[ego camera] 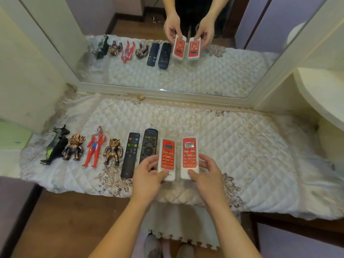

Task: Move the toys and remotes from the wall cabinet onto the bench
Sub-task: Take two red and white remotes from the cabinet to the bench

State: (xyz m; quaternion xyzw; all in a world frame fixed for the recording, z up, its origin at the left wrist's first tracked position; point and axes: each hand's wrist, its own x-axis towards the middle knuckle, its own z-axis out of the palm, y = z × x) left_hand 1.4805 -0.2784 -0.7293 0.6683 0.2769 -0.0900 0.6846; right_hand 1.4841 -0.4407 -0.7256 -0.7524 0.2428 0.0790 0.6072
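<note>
on bench — left grip pinches red remote, right grip its twin

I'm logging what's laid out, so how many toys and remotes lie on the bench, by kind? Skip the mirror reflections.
toy figures: 4
black remotes: 2
red-and-white remotes: 2
Total: 8

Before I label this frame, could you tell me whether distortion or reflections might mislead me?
Head view: the wide-angle lens warps the mirror frame and bench cover; the mirror duplicates the left hand and right hand; light is soft, without strong glare.
</note>
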